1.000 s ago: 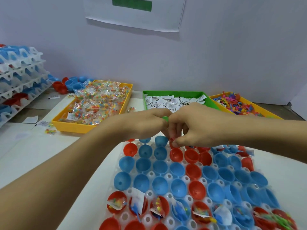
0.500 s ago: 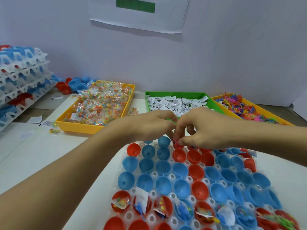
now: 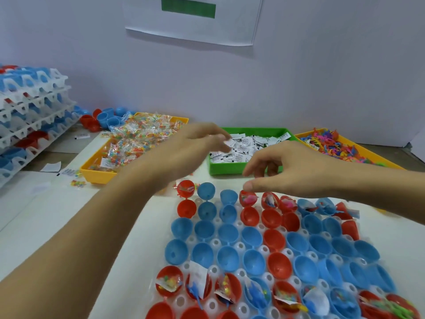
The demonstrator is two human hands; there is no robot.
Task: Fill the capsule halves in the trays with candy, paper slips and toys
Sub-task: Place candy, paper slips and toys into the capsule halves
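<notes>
1. Nearest to us, the clear plastic tray of red and blue capsule halves (image 3: 264,247) lies flat on the white bench (image 3: 57,217). Its closest full row already holds candy, slips and toys, the middle rows sit bare, and part of the far row is filled.
2. Just past the tray's far edge, our right hand (image 3: 299,169) hovers over the far row with its fingers (image 3: 249,186) loosely curled and apart, holding nothing we can make out. A red half with a pink toy (image 3: 248,198) sits directly below the thumb tip.
3. Our left hand (image 3: 195,146) is raised beyond the tray, blurred, fingers spread and relaxed, the tips at the near left corner of the green plastic tray of white paper slips (image 3: 248,146). We cannot tell whether a slip is pinched.
4. The relation the coming move turns on, as we judge it: the slips lie straight ahead of the left fingers and nearly touching them, so the left hand is nearer; the empty blue halves wait back toward us.
5. Left of the green tray stands the yellow tray of wrapped candy packets (image 3: 135,143); to the right is the yellow tray of coloured plastic toys (image 3: 333,146).
6. Farther left, stacked white trays of capsule halves (image 3: 30,116) rise; a pale wall with a paper sheet (image 3: 193,19) closes the room.
</notes>
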